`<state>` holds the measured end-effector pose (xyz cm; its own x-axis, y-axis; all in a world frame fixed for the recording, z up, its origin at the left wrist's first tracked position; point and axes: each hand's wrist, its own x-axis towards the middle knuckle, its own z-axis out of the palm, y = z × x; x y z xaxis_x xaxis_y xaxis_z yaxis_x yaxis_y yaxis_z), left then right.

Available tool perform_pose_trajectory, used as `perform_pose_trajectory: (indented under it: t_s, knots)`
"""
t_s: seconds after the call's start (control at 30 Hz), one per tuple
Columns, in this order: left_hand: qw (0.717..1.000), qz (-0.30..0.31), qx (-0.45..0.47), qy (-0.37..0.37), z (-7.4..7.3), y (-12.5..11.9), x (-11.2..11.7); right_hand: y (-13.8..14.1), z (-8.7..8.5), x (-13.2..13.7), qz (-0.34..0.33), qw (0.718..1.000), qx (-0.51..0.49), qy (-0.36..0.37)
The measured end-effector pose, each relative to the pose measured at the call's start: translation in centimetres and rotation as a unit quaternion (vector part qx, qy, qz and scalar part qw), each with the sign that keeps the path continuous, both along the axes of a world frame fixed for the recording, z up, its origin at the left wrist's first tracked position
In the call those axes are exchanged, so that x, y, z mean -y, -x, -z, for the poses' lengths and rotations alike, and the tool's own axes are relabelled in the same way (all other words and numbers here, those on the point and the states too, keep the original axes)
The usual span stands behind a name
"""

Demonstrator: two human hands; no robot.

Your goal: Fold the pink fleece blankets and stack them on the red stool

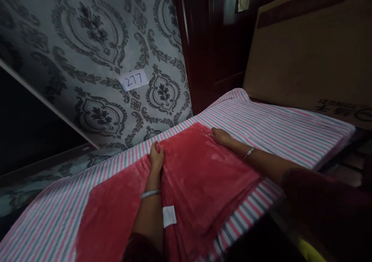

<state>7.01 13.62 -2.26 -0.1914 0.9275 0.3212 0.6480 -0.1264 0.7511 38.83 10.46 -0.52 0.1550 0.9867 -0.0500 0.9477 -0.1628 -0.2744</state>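
Note:
A red plush blanket [203, 176], partly folded into layers, lies across a striped cloth [279, 134]. My left hand [157, 157] is closed on the blanket's far edge near its middle, where the folded stack meets the flatter part [113, 207]. Over at the far right corner of the folded part, my right hand [221, 136] has its fingers curled round the blanket's edge. A small white tag [169, 216] shows on the near side, beside my left forearm. The fingertips of both hands are partly hidden by the cloth.
Behind the striped surface rises a patterned wall [95, 60] with a paper label [134, 80] reading 277. A dark red door [209, 41] stands beside it. At the right a large cardboard box [308, 56] leans behind the surface. A dark panel [35, 126] is at the left.

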Motion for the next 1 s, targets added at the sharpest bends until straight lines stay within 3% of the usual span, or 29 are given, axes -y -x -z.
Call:
perform_pose_trajectory:
  t_s: [0.13,0.3,0.47,0.6,0.7,0.77,0.87,1.0]
  knots:
    - [1.000,-0.018,-0.008,0.020,0.0,0.1,-0.2,-0.7,-0.2,2.9,0.008,1.000,0.014,0.026]
    - [0.999,-0.014,-0.035,0.025,-0.2,-0.7,0.2,-1.9,1.2,6.4,0.009,0.999,0.025,0.024]
    - [0.998,-0.010,-0.066,0.019,-0.6,-1.3,1.0,-2.4,2.3,7.2,0.017,0.999,0.037,-0.002]
    - [0.995,-0.046,-0.084,0.036,-1.3,-1.4,1.7,-2.5,1.5,7.4,0.004,0.998,0.058,0.000]
    - [0.977,-0.047,-0.206,0.013,-2.6,-2.1,2.6,-1.8,0.0,6.6,-0.034,0.992,0.094,-0.074]
    - [0.950,-0.011,-0.311,-0.019,-3.4,-3.1,3.2,-0.5,-1.1,4.9,-0.080,0.984,0.095,-0.129]
    - [0.919,0.052,-0.390,-0.036,-3.7,-4.5,3.9,2.1,-2.0,1.2,-0.135,0.975,0.074,-0.160]
    - [0.903,0.090,-0.409,0.097,-2.3,-5.3,4.1,4.1,-0.5,-2.9,-0.178,0.970,0.064,-0.150]
